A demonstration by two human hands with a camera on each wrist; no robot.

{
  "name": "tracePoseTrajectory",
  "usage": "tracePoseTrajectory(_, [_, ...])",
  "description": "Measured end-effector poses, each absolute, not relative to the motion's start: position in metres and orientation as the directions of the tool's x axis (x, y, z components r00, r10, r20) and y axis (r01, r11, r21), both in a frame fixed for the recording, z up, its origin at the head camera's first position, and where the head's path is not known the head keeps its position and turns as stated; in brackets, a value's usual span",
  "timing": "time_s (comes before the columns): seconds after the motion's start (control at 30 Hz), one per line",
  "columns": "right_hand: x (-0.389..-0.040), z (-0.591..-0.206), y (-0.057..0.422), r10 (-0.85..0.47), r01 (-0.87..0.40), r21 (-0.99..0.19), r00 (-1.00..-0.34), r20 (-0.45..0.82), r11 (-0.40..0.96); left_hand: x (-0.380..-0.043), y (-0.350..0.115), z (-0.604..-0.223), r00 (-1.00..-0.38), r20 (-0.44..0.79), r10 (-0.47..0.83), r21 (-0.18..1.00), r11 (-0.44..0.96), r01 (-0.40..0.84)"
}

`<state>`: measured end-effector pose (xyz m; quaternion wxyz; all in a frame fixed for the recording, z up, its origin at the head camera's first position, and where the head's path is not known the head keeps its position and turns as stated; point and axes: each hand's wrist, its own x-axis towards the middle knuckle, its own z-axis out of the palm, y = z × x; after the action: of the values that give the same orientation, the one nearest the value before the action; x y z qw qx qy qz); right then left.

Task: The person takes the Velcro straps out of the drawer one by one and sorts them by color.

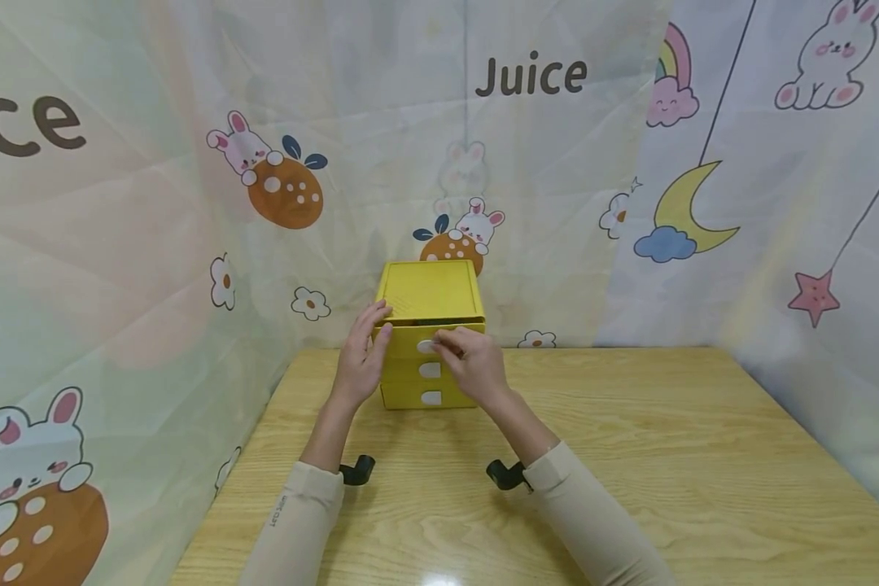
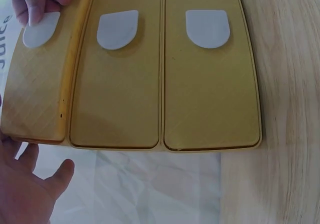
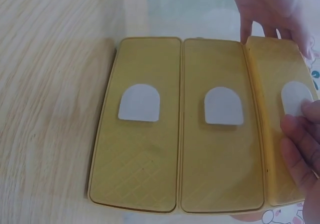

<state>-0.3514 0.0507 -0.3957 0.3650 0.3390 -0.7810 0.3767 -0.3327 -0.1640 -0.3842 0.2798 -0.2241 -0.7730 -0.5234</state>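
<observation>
A yellow box with three stacked drawers (image 1: pixel 430 289) stands near the back of the table. Its top drawer (image 1: pixel 398 346) sticks out slightly past the two below, and a narrow dark gap shows above its front. My right hand (image 1: pixel 476 366) pinches the white pull tab (image 3: pixel 295 95) of that drawer between thumb and fingers. At the box's left side rests my left hand (image 1: pixel 360 358), fingers extended against the upper corner and thumb apart from them. The middle tab (image 2: pixel 118 30) and bottom tab (image 2: pixel 207 29) are untouched. The drawer's contents are hidden.
The wood-grain table (image 1: pixel 630 439) spreads in front of and beside the box. Behind it hangs a printed cloth (image 1: pixel 381 163) with cartoon rabbits, which also lines the left and right sides. Black curved pieces (image 1: pixel 359 470) sit by both wrists.
</observation>
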Motion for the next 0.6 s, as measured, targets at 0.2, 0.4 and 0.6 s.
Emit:
tracePoseTrajectory(0.2, [-0.346,-0.394,0.052,-0.269,-0.811,-0.331,-0.497,0.825,0.483,-0.351,-0.173,-0.399,-0.751,0.658,0.044,0.687,0.372,0.624])
tracePoseTrajectory(0.4, [-0.343,-0.396,0.054,-0.249,-0.81,-0.359,-0.509,0.824,0.464,-0.352,-0.175,-0.4,-0.751,0.658,0.055,0.684,0.372,0.627])
tracePoseTrajectory(0.6, [-0.336,-0.395,0.055,-0.245,-0.824,-0.347,-0.486,0.839,0.448,-0.349,-0.177,-0.395,-0.749,0.661,0.053,0.678,0.386,0.626])
